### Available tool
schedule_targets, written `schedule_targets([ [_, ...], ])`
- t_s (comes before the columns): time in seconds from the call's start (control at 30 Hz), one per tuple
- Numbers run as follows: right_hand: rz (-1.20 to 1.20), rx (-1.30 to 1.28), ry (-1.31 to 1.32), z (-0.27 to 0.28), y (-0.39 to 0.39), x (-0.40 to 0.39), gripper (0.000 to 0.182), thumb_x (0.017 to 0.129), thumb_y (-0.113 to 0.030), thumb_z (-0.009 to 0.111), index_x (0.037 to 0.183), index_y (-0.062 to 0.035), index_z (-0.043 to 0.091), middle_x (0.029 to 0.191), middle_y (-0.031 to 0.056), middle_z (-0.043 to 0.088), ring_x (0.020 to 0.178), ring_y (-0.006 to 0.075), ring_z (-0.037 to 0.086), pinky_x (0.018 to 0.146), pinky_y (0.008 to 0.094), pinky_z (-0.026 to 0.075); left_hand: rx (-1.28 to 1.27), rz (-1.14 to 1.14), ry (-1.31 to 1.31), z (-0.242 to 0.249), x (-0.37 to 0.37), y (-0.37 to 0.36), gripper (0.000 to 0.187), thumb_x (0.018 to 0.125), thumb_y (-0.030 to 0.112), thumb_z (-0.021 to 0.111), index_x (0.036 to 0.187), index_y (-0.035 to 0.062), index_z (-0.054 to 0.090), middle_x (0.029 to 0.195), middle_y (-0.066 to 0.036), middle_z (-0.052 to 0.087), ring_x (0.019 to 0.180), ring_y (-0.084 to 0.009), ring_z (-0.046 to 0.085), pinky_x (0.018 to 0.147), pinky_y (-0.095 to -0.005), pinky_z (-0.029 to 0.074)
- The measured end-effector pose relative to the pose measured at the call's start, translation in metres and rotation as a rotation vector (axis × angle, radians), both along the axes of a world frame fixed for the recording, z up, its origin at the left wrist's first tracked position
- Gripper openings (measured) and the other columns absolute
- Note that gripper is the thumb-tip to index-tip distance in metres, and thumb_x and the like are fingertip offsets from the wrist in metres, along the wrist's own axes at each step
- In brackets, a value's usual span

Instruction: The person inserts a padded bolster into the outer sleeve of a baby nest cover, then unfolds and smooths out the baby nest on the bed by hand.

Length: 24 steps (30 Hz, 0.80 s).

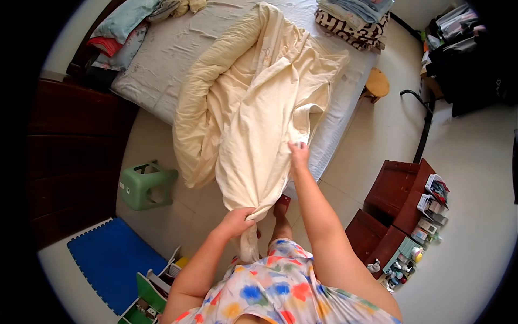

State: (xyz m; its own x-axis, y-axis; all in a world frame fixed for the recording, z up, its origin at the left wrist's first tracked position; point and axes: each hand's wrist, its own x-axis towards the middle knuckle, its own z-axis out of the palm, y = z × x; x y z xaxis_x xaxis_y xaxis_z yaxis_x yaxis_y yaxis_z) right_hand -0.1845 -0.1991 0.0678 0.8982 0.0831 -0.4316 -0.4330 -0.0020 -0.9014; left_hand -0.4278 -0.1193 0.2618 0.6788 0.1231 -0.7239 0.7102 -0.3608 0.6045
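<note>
A cream duvet cover point(259, 124) spreads from the bed toward my body, its near end drawn into a narrow gathered fold. My left hand point(236, 222) is closed around that gathered fold, and a short tail of cloth hangs below it. Farther forward and to the right, my right hand point(298, 155) pinches the cover's side edge, close to a loose loop of hem. A thick, puffy cream quilt point(197, 102) curves along the cover's left side and droops over the bed's edge. Whether the two are joined is hidden by the folds.
The bed point(156, 70) carries pillows point(121, 32) at upper left and folded bedding point(353, 24) at upper right. A green plastic stool point(145, 186) stands left, above a blue mat point(116, 264). At right are a round wooden stool point(377, 82) and a dark red cabinet point(391, 189).
</note>
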Motion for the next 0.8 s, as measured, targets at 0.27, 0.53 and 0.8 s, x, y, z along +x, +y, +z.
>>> schedule_targets([
  [0.27, 0.322, -0.208, 0.613, -0.034, -0.077, 0.009, 0.071, 0.077, -0.051, 0.07, 0.124, -0.0034, 0.045, 0.142, 0.0235, 0.034, 0.107, 0.036, 0.054, 0.077, 0.0579, 0.047, 0.042, -0.051, -0.057, -0.001, -0.003, 0.002, 0.03, 0.075, 0.015, 0.058, 0.103, 0.0059, 0.062, 0.087, -0.017, 0.063, 0.079, -0.0284, 0.061, 0.073, -0.0348, 0.047],
  [0.53, 0.087, 0.229, 0.585, -0.09, -0.026, 0.004, 0.062, 0.08, -0.02, 0.071, 0.128, -0.0019, 0.037, 0.127, 0.024, 0.048, 0.103, 0.0378, 0.057, 0.083, 0.0523, 0.049, 0.043, -0.075, -0.026, 0.012, 0.004, 0.0, 0.031, 0.075, 0.016, 0.059, 0.105, 0.007, 0.063, 0.091, -0.016, 0.064, 0.083, -0.0295, 0.062, 0.075, -0.0357, 0.048],
  [0.8, 0.012, -0.283, -0.408, 0.063, -0.073, 0.057, 0.038, 0.09, -0.005, 0.046, 0.128, -0.0081, 0.042, 0.119, 0.0227, 0.057, 0.109, 0.0365, 0.056, 0.092, 0.0403, 0.044, -0.009, -0.288, -0.05, -0.034, 0.036, -0.042, 0.047, 0.078, 0.02, 0.062, 0.123, 0.0075, 0.052, 0.106, -0.019, 0.063, 0.096, -0.0356, 0.06, 0.082, -0.0413, 0.048],
])
